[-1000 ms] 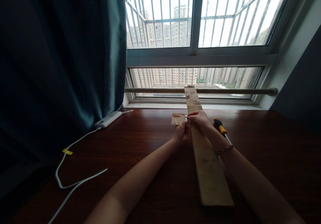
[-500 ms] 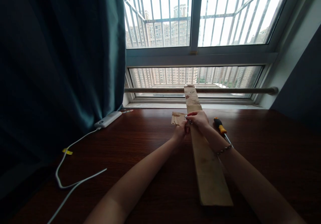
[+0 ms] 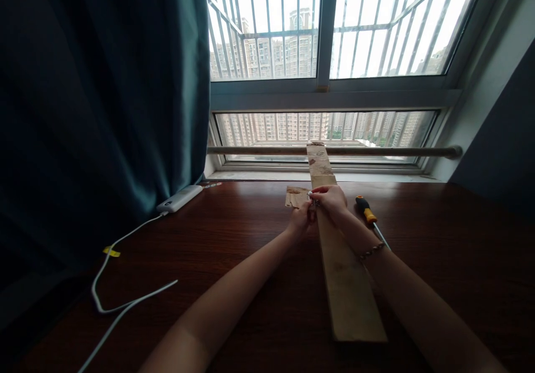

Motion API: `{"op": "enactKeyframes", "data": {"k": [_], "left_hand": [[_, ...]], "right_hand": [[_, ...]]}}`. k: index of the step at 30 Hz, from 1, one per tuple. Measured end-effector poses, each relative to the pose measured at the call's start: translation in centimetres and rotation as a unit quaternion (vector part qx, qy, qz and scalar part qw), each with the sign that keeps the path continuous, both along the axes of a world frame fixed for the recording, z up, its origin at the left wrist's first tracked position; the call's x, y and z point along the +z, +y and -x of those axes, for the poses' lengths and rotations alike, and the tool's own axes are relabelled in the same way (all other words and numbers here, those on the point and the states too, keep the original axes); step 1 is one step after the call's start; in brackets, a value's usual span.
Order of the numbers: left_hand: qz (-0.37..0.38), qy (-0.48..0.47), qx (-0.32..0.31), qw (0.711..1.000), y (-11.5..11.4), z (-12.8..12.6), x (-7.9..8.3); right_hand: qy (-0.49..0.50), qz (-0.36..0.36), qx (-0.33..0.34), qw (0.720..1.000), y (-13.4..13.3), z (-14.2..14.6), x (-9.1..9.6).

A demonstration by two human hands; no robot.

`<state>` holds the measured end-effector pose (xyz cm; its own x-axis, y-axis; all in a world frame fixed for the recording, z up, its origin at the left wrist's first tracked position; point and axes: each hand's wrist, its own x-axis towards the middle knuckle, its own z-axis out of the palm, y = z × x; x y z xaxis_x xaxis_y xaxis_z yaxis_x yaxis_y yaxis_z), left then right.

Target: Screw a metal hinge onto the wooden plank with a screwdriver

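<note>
A long wooden board (image 3: 349,284) lies lengthwise on the table, its far end reaching toward the window. Beside its left edge sits a short piece of wood (image 3: 296,195). My left hand (image 3: 301,217) is closed at that edge, fingers pinched round a small shiny metal piece (image 3: 310,194) too small to name. From the right, my right hand (image 3: 332,199) reaches over the board and pinches at the same metal piece with thumb and forefinger. A screwdriver (image 3: 368,212) with a black and yellow handle lies just right of my right forearm.
On the dark red-brown table (image 3: 234,239) a white power strip or power bank (image 3: 181,199) lies by the blue curtain (image 3: 184,83), with a white cable (image 3: 98,284) trailing from it. A horizontal rail (image 3: 376,151) crosses before the barred window.
Both hands stay closed at the same spot by the board's left edge, with barely any movement. The board, the wood piece and the screwdriver have not moved.
</note>
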<state>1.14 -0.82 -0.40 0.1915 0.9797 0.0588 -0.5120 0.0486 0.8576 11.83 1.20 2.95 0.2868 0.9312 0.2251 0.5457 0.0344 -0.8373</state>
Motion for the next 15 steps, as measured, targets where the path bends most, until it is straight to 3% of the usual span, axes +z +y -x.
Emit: {"op": "enactKeyframes", "data": {"k": [8, 15], "left_hand": [[0.001, -0.009, -0.006, 1.0, 0.31, -0.03, -0.43], [0.007, -0.007, 0.004, 1.0, 0.18, -0.12, -0.18]], "right_hand": [[-0.037, 0.023, -0.009, 0.999, -0.58, 0.33, 1.0], [-0.032, 0.018, -0.025, 0.999, -0.56, 0.47, 0.79]]}}
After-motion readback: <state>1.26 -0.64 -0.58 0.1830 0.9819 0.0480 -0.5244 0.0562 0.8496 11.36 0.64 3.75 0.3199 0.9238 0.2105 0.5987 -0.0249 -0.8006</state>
